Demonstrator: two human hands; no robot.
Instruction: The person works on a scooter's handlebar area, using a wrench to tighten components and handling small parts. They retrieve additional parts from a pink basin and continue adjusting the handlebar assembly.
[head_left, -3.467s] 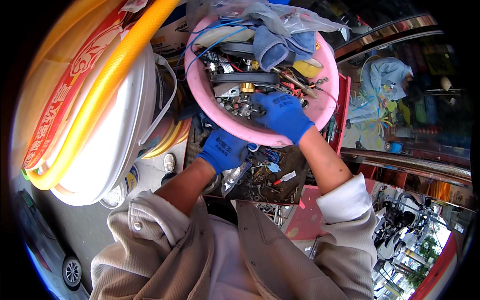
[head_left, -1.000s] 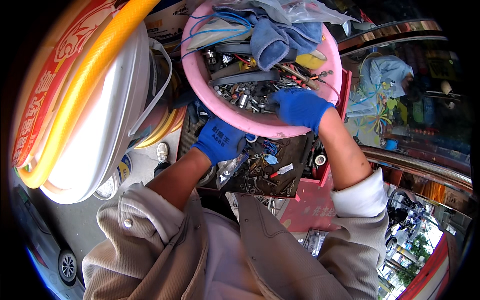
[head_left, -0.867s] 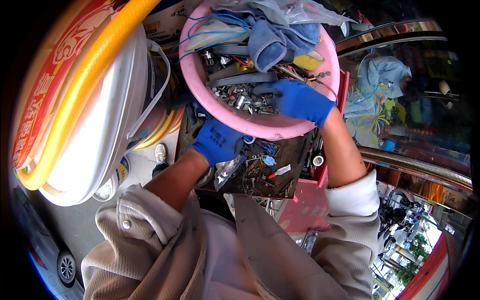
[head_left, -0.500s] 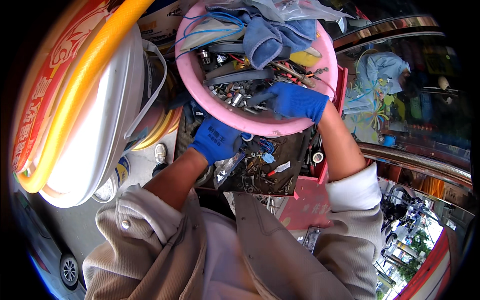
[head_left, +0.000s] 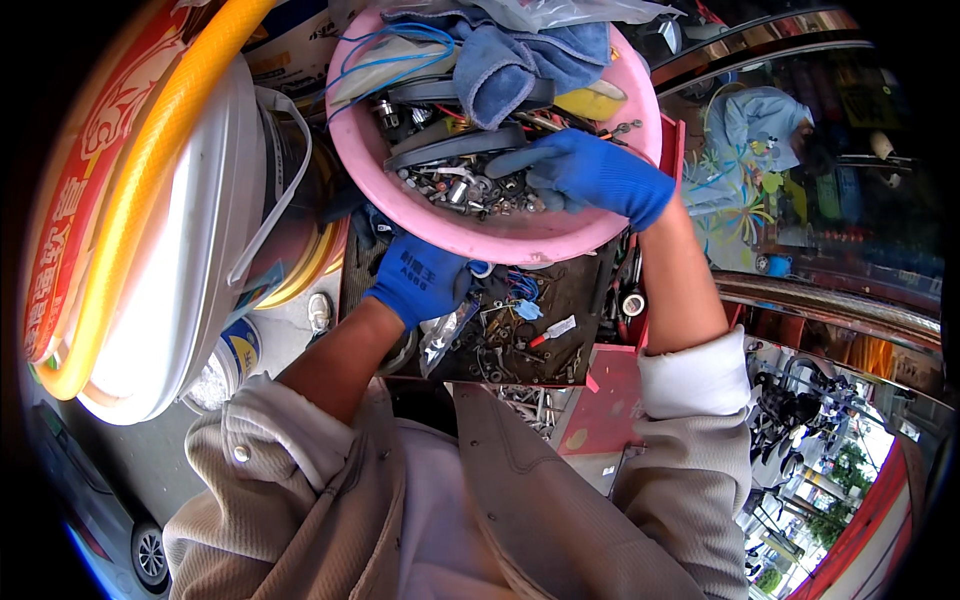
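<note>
My right hand (head_left: 590,177), in a blue glove with grey fingertips, is inside the pink basin (head_left: 365,180), its fingers apart over small metal parts (head_left: 459,190) below a black strap-like piece (head_left: 455,148). I see nothing held in it. My left hand (head_left: 418,282), also gloved, is closed just under the basin's near rim; what it grips is hidden. A blue cloth (head_left: 500,80), blue wire and a plastic bag lie in the basin. Below it, loose hardware and a clear packet (head_left: 438,340) lie on a dark tray (head_left: 560,370).
White buckets (head_left: 190,260) with a yellow hose (head_left: 150,180) stand at left. A red cabinet (head_left: 610,390) is underneath. Right, a dark glass panel (head_left: 830,230) shows a person in pale blue (head_left: 750,140). A car (head_left: 110,520) stands at lower left.
My right hand has moved up within the basin, its fingers more stretched out over the small parts. The basin and my left hand sit slightly further left and higher in the view.
</note>
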